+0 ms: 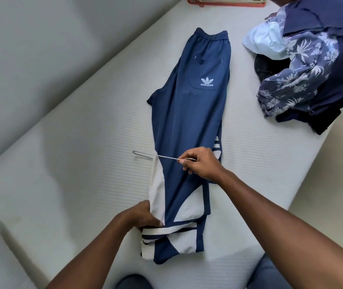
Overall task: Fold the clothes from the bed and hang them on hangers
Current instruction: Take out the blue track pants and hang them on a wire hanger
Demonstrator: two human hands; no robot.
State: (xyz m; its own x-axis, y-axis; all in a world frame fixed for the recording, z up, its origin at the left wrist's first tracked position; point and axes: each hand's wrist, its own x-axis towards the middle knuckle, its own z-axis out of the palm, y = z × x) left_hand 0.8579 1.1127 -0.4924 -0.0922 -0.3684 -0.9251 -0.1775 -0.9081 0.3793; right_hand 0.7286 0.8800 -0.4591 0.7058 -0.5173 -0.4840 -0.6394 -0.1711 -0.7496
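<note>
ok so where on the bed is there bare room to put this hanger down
The widest bare mattress lies left of the trousers, out to the bed's edge. A narrower strip runs between the trousers and the clothes pile. The far right corner is crowded by that pile.

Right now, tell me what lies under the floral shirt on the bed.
Under the floral shirt, a pale blue garment and a black garment poke out at its left edge. How far they run beneath it, and anything else there, is covered.
</note>
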